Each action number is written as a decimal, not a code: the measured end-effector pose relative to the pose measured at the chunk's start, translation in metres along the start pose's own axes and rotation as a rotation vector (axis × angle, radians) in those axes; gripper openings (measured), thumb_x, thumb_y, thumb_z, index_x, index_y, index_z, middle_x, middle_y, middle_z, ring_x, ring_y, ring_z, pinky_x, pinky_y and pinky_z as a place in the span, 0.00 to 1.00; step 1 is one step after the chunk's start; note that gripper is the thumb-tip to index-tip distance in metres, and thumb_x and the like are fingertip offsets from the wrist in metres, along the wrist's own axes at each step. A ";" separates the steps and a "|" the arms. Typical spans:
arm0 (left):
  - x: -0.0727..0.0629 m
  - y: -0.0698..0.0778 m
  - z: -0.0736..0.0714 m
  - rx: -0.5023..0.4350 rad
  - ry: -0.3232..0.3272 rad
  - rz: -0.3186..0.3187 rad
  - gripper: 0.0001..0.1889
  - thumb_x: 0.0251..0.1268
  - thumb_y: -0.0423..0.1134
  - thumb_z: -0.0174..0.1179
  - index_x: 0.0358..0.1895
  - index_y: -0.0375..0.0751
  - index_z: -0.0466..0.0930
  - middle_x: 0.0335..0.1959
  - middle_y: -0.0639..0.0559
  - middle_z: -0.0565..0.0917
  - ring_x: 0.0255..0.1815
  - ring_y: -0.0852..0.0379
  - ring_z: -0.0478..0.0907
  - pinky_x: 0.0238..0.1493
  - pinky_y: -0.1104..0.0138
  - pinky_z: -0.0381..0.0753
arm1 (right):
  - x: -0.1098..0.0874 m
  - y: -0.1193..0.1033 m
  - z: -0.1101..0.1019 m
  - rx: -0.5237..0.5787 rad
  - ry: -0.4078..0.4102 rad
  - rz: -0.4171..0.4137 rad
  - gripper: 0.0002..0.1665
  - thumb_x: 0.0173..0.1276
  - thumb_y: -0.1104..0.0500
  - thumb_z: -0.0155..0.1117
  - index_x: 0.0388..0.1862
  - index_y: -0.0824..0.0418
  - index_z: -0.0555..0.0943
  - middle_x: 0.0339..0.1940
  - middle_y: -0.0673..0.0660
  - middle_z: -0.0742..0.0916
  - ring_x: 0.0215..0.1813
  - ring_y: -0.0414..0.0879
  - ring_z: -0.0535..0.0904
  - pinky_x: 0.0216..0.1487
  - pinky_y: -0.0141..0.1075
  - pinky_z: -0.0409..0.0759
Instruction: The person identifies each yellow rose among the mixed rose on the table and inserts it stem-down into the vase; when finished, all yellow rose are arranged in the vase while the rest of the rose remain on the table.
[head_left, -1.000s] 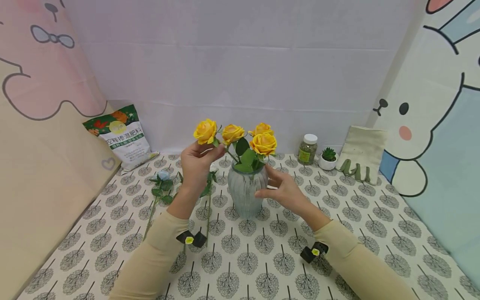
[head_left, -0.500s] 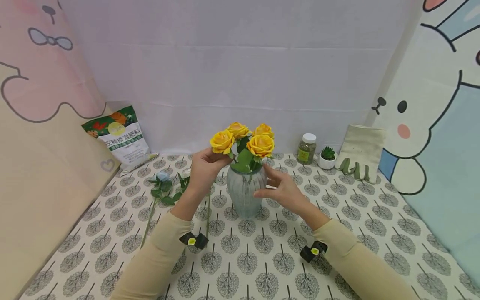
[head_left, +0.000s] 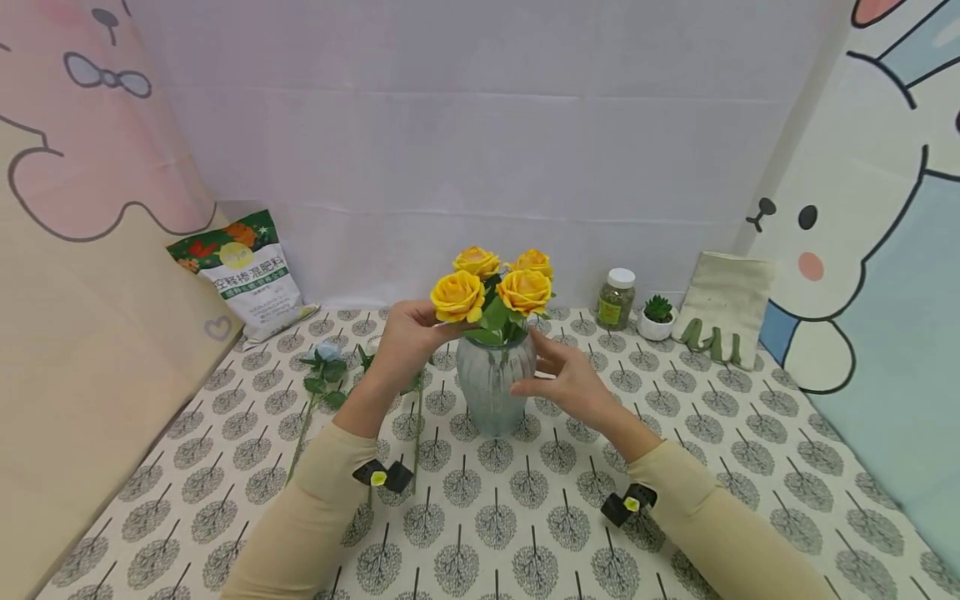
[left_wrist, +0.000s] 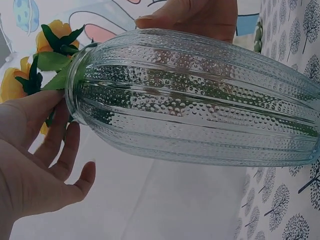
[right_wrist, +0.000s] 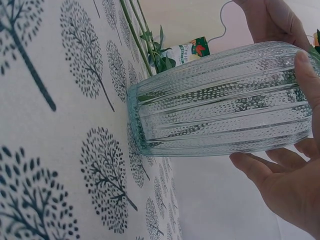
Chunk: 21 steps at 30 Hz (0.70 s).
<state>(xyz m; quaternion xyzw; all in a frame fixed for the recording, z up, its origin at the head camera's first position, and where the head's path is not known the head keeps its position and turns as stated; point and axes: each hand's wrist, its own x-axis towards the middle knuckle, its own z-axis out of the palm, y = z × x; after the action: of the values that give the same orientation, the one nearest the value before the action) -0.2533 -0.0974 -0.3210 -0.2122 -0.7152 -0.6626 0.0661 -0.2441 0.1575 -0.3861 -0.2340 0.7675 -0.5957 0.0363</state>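
Observation:
A ribbed, bluish clear glass vase (head_left: 491, 392) stands upright on the table with several yellow roses in its mouth. At its left rim my left hand (head_left: 408, 342) pinches the stem of the front-left yellow rose (head_left: 457, 297), just below the bloom. The left wrist view shows that hand's thumb and fingers (left_wrist: 73, 145) close to the glass rim; the pinch itself is partly hidden by leaves. My right hand (head_left: 568, 379) holds the vase from the right, thumb in front and fingers behind. Green stems show blurred through the dimpled glass in the right wrist view.
Left of the vase lie a pale blue rose (head_left: 326, 352) and a white rose (head_left: 372, 343). Behind them leans a fertilizer bag (head_left: 258, 287). At the back right are a lidded jar (head_left: 615, 300), a potted succulent (head_left: 657, 317) and fabric gloves (head_left: 723, 304).
My left hand has moved right and slightly down with the yellow rose, bringing its bloom close beside the others over the vase. My right hand keeps its hold on the vase.

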 end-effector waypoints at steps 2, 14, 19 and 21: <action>0.001 0.001 -0.001 0.000 -0.019 -0.002 0.15 0.61 0.28 0.69 0.51 0.25 0.83 0.49 0.36 0.86 0.58 0.45 0.80 0.57 0.56 0.82 | 0.000 0.000 0.000 0.017 0.000 -0.007 0.58 0.58 0.59 0.79 0.81 0.58 0.54 0.80 0.58 0.60 0.70 0.64 0.69 0.64 0.48 0.75; 0.009 -0.015 -0.021 -0.037 -0.135 -0.094 0.16 0.67 0.31 0.64 0.54 0.25 0.81 0.58 0.35 0.81 0.66 0.45 0.74 0.69 0.51 0.70 | 0.002 -0.001 0.003 0.021 -0.001 -0.013 0.58 0.57 0.59 0.79 0.81 0.55 0.55 0.79 0.57 0.62 0.70 0.64 0.70 0.63 0.48 0.76; 0.009 -0.023 -0.027 -0.135 -0.142 -0.115 0.15 0.70 0.26 0.58 0.55 0.20 0.79 0.65 0.30 0.74 0.70 0.42 0.69 0.69 0.55 0.70 | 0.003 -0.002 0.004 0.010 -0.010 -0.024 0.58 0.57 0.59 0.79 0.81 0.56 0.55 0.79 0.56 0.62 0.70 0.64 0.70 0.63 0.49 0.76; 0.010 -0.026 -0.028 -0.163 -0.153 -0.113 0.14 0.70 0.26 0.57 0.54 0.19 0.79 0.67 0.31 0.73 0.71 0.42 0.67 0.68 0.55 0.72 | 0.003 -0.002 0.003 0.006 -0.010 -0.027 0.58 0.58 0.59 0.79 0.81 0.56 0.55 0.79 0.56 0.62 0.70 0.63 0.70 0.63 0.48 0.76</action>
<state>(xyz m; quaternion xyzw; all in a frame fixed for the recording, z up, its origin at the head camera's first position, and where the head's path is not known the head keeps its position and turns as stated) -0.2772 -0.1235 -0.3378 -0.2261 -0.6728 -0.7031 -0.0437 -0.2449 0.1530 -0.3844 -0.2472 0.7624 -0.5971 0.0329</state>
